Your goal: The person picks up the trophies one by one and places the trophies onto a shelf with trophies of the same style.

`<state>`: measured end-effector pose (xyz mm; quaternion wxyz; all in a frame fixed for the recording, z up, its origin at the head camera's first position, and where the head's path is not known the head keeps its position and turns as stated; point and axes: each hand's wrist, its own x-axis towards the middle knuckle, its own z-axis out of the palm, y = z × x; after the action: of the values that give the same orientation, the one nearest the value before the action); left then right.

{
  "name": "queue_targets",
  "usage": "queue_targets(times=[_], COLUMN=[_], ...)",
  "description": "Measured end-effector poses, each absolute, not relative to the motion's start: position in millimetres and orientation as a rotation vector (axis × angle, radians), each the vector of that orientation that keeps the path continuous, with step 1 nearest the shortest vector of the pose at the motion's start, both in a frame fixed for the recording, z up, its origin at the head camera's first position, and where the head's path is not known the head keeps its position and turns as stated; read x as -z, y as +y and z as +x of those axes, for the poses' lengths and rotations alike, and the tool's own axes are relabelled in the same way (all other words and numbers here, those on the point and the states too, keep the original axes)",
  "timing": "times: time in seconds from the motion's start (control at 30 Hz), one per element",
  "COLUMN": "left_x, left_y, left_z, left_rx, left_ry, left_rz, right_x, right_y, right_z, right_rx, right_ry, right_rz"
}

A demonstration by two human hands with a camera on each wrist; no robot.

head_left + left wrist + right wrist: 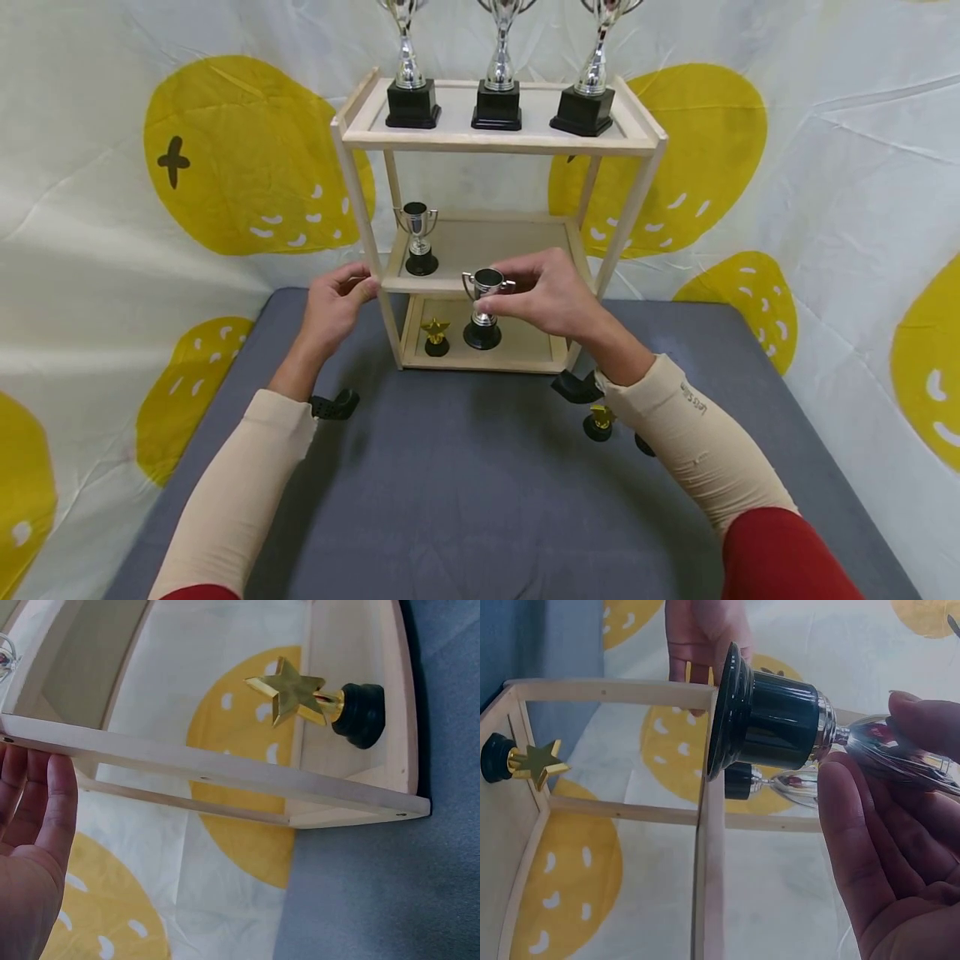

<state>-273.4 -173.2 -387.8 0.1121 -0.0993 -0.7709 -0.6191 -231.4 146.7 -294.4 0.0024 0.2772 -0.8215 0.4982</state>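
My right hand pinches a small silver trophy cup with two handles and a black base. It holds the cup upright by its bowl, in front of the middle shelf's front edge. In the right wrist view the black base points toward the shelf. My left hand grips the left front post of the wooden shelf rack, at middle-shelf height; its fingers lie against the post in the left wrist view. Another small silver trophy cup stands at the left of the middle shelf.
Three tall silver trophies on black bases stand on the top shelf. A gold star trophy stands on the bottom shelf, at left. On the grey table, another small gold trophy sits beside my right forearm, which partly hides another dark base.
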Motion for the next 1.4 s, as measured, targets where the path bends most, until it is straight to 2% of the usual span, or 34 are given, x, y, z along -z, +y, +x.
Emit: queue_targets(times=[1.4], left_x=[390.8], left_y=[-174.4], left_z=[-272.2], left_rx=[1.811], left_ry=[-2.242], left_rz=[-0.326], right_x=[278.9], right_y=[138.9], right_z=[-243.0], right_rx=[-1.534], right_ry=[-2.526], right_rz=[0.84])
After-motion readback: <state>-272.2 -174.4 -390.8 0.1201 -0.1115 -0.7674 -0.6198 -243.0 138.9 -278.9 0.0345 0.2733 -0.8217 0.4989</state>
